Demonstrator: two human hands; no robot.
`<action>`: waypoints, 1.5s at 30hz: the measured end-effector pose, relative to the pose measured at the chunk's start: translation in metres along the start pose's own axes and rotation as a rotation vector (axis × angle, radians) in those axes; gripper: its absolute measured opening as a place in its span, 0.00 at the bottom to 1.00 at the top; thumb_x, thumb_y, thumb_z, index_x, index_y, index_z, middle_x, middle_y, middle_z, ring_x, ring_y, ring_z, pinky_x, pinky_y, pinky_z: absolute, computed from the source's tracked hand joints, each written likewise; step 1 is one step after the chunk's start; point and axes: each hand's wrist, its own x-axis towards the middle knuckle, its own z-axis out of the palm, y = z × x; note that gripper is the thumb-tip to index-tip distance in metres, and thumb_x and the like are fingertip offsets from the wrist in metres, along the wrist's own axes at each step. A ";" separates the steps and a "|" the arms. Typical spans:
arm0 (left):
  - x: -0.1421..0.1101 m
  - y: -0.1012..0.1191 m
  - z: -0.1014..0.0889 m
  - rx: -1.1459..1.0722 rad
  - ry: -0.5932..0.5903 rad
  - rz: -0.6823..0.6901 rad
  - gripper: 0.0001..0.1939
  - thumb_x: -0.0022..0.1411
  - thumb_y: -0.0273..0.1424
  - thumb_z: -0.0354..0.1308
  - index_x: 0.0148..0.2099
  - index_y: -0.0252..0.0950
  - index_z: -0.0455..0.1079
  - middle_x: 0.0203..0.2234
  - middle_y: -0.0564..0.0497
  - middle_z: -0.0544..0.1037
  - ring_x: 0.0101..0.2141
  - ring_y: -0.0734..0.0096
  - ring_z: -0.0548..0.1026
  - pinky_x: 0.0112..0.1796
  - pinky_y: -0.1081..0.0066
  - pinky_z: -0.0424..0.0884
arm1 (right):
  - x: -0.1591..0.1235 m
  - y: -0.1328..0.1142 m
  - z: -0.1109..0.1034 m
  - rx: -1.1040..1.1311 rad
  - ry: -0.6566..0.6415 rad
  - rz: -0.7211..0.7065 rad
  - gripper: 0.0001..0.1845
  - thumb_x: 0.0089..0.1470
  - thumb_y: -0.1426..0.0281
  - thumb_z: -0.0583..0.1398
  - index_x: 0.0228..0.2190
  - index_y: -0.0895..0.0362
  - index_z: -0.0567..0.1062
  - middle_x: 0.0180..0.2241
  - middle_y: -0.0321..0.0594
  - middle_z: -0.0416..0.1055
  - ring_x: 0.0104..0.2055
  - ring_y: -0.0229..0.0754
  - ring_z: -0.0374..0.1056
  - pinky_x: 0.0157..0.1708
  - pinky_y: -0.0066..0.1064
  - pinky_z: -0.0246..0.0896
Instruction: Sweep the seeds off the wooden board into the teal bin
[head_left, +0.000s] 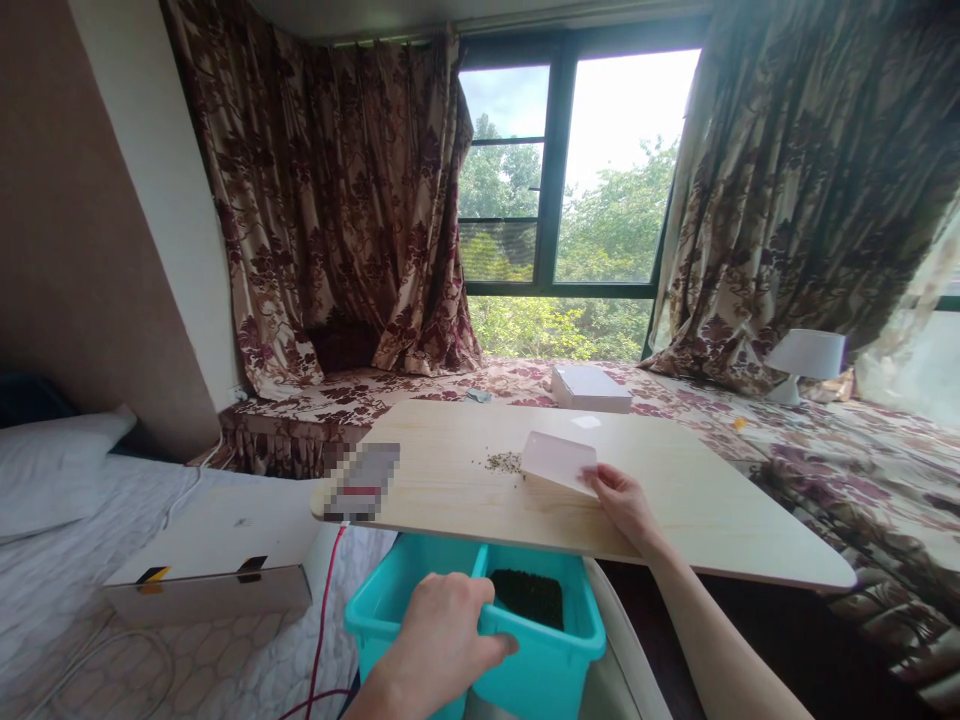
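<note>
My right hand (624, 503) pinches the near right corner of a pale, translucent flat plastic piece (556, 456) with rounded corners, held low over the wooden tabletop (675, 490). Just left of that piece lies a loose scatter of small brownish grains (502, 462). Below the table's front edge, a turquoise two-compartment bin (536, 665) is gripped by my left hand (448, 628) at its near rim beside the divider. Dark granules (527, 597) cover the floor of the right compartment. The visible part of the left compartment shows only bare turquoise plastic.
A blurred-out device (364, 480) with a red cable (324, 620) rests at the table's left end. Beside it on the bed is a white box (217, 550). Behind the table, another white box (591, 388) and a lamp (806, 355) stand on the floral-covered window ledge.
</note>
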 end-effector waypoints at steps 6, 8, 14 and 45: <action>0.001 0.000 0.002 0.008 0.000 0.007 0.14 0.50 0.46 0.57 0.27 0.41 0.67 0.26 0.52 0.77 0.32 0.60 0.74 0.30 0.69 0.58 | -0.006 -0.010 -0.003 0.019 0.007 0.014 0.14 0.43 0.59 0.61 0.26 0.57 0.78 0.29 0.42 0.78 0.32 0.44 0.71 0.33 0.32 0.64; 0.001 0.000 0.002 0.013 -0.005 0.007 0.14 0.50 0.46 0.58 0.28 0.41 0.68 0.27 0.51 0.77 0.32 0.59 0.74 0.31 0.69 0.59 | -0.007 -0.013 -0.005 0.011 0.052 0.035 0.15 0.43 0.59 0.61 0.28 0.57 0.78 0.29 0.42 0.78 0.31 0.45 0.71 0.29 0.32 0.64; -0.003 0.000 -0.003 0.016 -0.015 0.012 0.14 0.49 0.46 0.59 0.29 0.41 0.69 0.28 0.50 0.77 0.34 0.57 0.74 0.33 0.68 0.62 | -0.007 -0.012 -0.006 0.012 0.068 0.056 0.17 0.41 0.57 0.61 0.28 0.58 0.79 0.29 0.43 0.78 0.31 0.45 0.71 0.29 0.32 0.64; 0.000 0.007 -0.003 -0.045 -0.064 -0.033 0.12 0.49 0.44 0.59 0.29 0.42 0.70 0.28 0.49 0.78 0.35 0.55 0.75 0.33 0.66 0.64 | -0.008 -0.017 -0.004 -0.024 -0.005 0.034 0.15 0.40 0.57 0.62 0.25 0.57 0.79 0.29 0.44 0.79 0.33 0.49 0.73 0.35 0.37 0.66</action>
